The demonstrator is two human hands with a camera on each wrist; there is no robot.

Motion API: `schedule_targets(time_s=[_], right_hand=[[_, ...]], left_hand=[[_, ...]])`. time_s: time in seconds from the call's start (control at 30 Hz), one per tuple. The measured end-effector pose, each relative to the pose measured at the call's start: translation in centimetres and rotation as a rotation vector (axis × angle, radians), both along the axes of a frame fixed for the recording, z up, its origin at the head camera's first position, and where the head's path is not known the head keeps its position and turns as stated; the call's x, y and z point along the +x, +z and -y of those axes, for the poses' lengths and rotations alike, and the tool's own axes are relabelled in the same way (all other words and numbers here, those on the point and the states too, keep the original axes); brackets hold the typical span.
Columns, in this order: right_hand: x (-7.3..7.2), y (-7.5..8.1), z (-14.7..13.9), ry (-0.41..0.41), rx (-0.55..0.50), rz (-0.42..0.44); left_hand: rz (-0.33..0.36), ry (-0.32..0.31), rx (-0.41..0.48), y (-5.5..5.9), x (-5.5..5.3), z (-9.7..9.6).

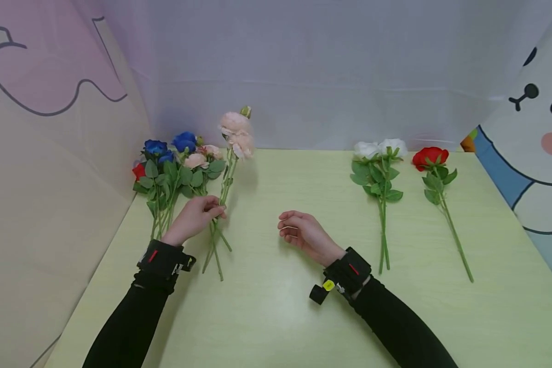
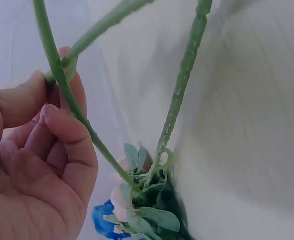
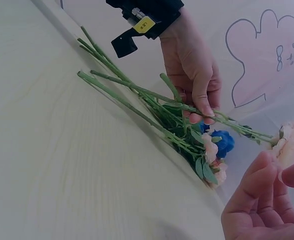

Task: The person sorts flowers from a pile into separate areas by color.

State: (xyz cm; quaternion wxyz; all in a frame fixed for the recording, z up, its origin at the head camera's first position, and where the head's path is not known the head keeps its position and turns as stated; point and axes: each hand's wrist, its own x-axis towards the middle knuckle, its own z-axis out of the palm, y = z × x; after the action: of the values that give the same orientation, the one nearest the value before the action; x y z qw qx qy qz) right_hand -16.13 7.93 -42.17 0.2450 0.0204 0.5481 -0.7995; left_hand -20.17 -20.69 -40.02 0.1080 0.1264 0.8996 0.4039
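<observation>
On the left of the table, three blue blooms, one red bloom and at least two pink blooms lie bunched; beside them, I have the left hand pinching two pale pink flowers by the stem. Mid-table, my right hand hovers, fingers loosely bent. Farther right lie two white roses and one red rose.

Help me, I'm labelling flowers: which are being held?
The pale pink flowers whose stems the left hand pinches; the other pink flowers lie beside blue ones.
</observation>
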Motion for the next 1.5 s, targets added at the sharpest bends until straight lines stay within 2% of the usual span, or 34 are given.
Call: schedule_targets(time_s=[0.2, 0.23, 0.33, 0.43, 0.67, 0.83, 1.2, 1.5], right_hand=[[-0.1, 0.0, 0.1, 0.000, 0.003, -0.002], [-0.1, 0.0, 0.1, 0.001, 0.005, -0.003], [-0.1, 0.0, 0.2, 0.001, 0.010, -0.002], [-0.1, 0.0, 0.2, 0.000, 0.016, -0.001], [0.1, 0.2, 0.3, -0.004, 0.038, -0.017], [0.3, -0.1, 0.3, 0.014, 0.077, -0.070], [0.7, -0.6, 0.1, 0.102, 0.223, -0.212], [1.2, -0.8, -1.7, 0.099, 0.310, -0.241]], left_hand=[[0.101, 0.010, 0.192, 0.2, 0.1, 0.1], [0.119, 0.013, 0.221, 0.0, 0.0, 0.3], [0.140, 0.005, 0.295, 0.0, 0.0, 0.2], [0.134, -0.007, 0.333, 0.1, -0.1, -0.2], [0.094, -0.037, 0.342, 0.2, -0.2, -1.9], [0.063, -0.048, 0.349, -0.1, -0.4, -3.4], [0.075, -0.053, 0.413, -0.8, -1.0, -7.6], [0.112, -0.065, 0.475, -1.5, -1.6, -11.0]])
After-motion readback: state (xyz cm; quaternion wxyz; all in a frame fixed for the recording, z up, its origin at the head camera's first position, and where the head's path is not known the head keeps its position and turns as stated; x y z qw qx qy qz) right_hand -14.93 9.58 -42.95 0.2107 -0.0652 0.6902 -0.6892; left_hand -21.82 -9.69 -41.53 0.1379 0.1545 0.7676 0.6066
